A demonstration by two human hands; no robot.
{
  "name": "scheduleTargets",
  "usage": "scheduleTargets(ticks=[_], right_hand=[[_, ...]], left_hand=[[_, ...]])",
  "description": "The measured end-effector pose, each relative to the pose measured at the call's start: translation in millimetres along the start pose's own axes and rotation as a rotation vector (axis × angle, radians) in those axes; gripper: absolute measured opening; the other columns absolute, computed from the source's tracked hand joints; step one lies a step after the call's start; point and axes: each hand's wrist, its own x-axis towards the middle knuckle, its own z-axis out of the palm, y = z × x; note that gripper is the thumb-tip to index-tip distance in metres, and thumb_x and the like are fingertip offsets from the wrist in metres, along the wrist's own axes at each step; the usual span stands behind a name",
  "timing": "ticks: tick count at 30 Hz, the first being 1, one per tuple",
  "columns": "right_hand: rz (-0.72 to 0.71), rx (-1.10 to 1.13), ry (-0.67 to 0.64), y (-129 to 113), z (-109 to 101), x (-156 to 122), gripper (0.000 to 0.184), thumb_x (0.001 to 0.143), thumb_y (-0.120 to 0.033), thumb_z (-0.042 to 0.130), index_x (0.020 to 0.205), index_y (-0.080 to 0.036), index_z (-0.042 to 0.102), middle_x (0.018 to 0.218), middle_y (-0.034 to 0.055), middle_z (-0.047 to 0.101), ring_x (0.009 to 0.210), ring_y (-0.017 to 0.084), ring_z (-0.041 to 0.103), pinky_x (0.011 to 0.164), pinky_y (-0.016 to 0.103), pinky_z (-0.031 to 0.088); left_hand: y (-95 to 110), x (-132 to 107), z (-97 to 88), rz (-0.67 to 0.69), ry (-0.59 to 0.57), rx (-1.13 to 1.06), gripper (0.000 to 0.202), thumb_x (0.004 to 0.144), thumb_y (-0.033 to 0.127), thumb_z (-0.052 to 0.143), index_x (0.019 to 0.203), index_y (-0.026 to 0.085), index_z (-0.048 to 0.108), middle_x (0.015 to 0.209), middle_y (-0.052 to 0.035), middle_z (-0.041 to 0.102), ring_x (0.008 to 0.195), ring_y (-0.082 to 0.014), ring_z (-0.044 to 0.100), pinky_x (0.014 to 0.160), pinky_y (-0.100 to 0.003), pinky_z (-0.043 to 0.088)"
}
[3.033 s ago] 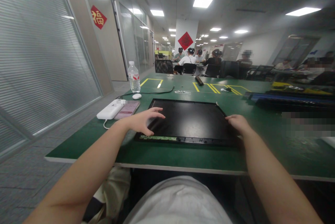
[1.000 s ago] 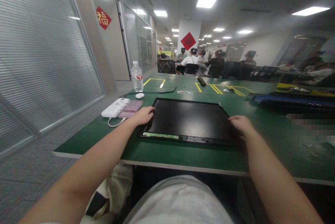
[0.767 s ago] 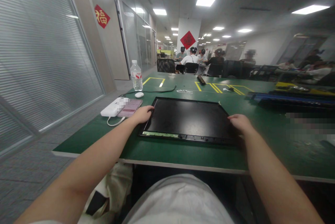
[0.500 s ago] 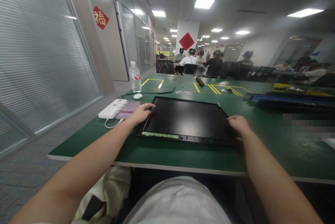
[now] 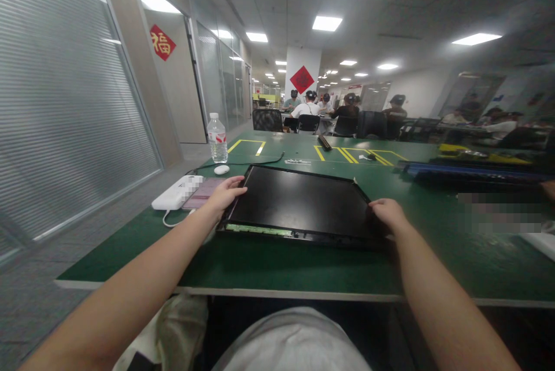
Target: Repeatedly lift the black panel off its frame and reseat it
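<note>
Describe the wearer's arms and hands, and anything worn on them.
Both forearms are bare to the frame edge, with no sleeves in view. The left hand and right hand show no gloves, watch or bands. The torso garment is pale grey.

A red diamond sign on the left wall reads 福.

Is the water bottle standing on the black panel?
No, the bottle stands upright on the green table, beyond the far left corner of the panel and apart from it.
</note>
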Motion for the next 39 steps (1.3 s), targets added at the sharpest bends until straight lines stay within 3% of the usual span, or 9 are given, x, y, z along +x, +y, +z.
scheduleTargets(ticks=[2,5,8,14,22,39], right_hand=[[0.001,-0.003,0.0,-1.2,0.1,-0.8,0.028,0.076,-0.011,0.062,0.094,-0.019,0.082,0.098,0.0101,0.078,0.09,0.027,0.073,0.076,0.03,0.053],[-0.007,0.001,0.004,-1.9,0.2,-2.1,0.029,0.076,-0.011,0.061,0.095,-0.019,0.082,0.097,0.0106,0.078,0.089,0.027,0.073,0.075,0.031,0.053],[-0.017,-0.005,0.005,-1.5,0.1,-2.4,0.029,0.077,-0.011,0.06,0.094,-0.019,0.082,0.095,0.0107,0.078,0.089,0.027,0.073,0.076,0.031,0.053],[-0.023,-0.012,0.002,0.3,0.4,-0.3,0.03,0.076,-0.012,0.06,0.094,-0.019,0.082,0.098,0.0109,0.078,0.093,0.028,0.072,0.078,0.032,0.053],[-0.029,0.003,-0.018,2.6,-0.9,2.4,0.03,0.071,-0.012,0.062,0.092,-0.019,0.082,0.092,0.0116,0.078,0.086,0.028,0.073,0.074,0.033,0.056],[-0.061,-0.051,-0.038,0.4,-0.8,-0.2,0.03,0.076,-0.014,0.061,0.096,-0.018,0.082,0.099,0.0121,0.078,0.091,0.029,0.073,0.08,0.035,0.055]], left_hand=[[0.6,-1.8,1.5,-0.047,-0.007,-0.081,0.066,0.068,0.007,0.082,0.13,0.019,0.065,0.121,-0.0131,0.077,0.09,-0.0243,0.078,0.074,-0.031,0.063],[1.6,-4.1,1.9,-0.173,-0.053,-0.102,0.088,0.064,0.01,0.089,0.145,0.018,0.056,0.092,-0.0115,0.081,0.064,-0.024,0.076,0.058,-0.033,0.061],[2.9,-5.7,1.4,-0.222,-0.083,-0.105,0.099,0.06,0.012,0.092,0.15,0.018,0.051,0.076,-0.0074,0.079,0.057,-0.0248,0.074,0.053,-0.033,0.059],[2.2,-8.2,0.0,-0.223,-0.178,-0.14,0.075,0.059,0.01,0.09,0.131,0.015,0.066,0.078,-0.0085,0.08,0.061,-0.0253,0.075,0.058,-0.034,0.062],[-8.7,-5.0,-1.6,-0.121,-0.175,-0.087,0.059,0.054,0.015,0.092,0.11,0.017,0.074,0.087,-0.0083,0.081,0.073,-0.0267,0.077,0.068,-0.037,0.061],[-13.6,2.6,-7.7,-0.023,-0.204,-0.005,0.057,0.045,0.025,0.095,0.098,0.017,0.076,0.092,-0.0101,0.08,0.085,-0.0306,0.076,0.076,-0.041,0.059]])
